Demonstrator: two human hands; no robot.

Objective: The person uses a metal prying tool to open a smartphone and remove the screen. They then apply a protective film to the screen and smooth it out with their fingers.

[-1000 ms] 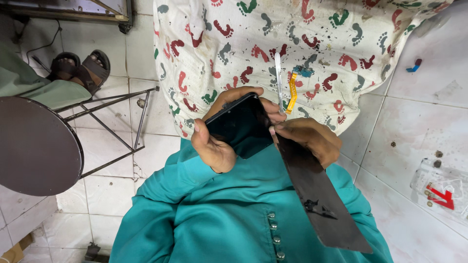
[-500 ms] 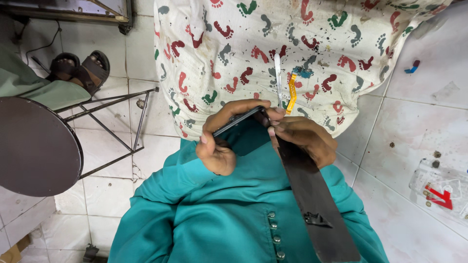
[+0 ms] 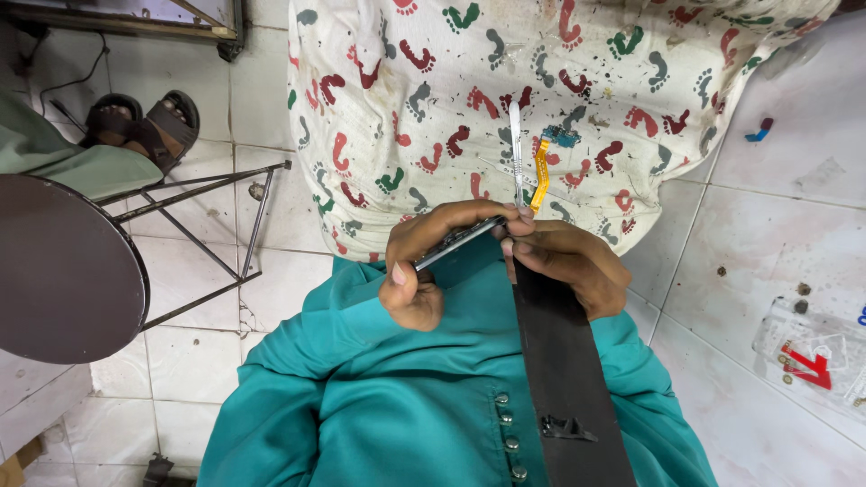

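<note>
The left hand [image 3: 424,266] is closed around a dark slim phone [image 3: 458,243], held edge-on just above the teal shirt [image 3: 379,397], with the thumb curled under and the fingers wrapped over the top edge. The right hand [image 3: 564,261] meets it at the phone's right end, fingertips pinched against that corner; whether they grip anything small of their own I cannot tell. Judging by what lies loose, the phone looks partly taken apart: 1 orange flex cable [image 3: 539,176] with a small blue-green connector sits on the footprint-patterned cloth [image 3: 541,90] beside slim metal tweezers [image 3: 516,149], both just beyond the hands, so refitting seems left to do. A black strap [image 3: 564,388] runs down the shirt. At the right, on the white tiled floor [image 3: 749,225], lies 1 clear plastic packet [image 3: 812,352] with a red mark and tiny screws around it; a small blue-and-red bit [image 3: 760,133] lies farther up.
</note>
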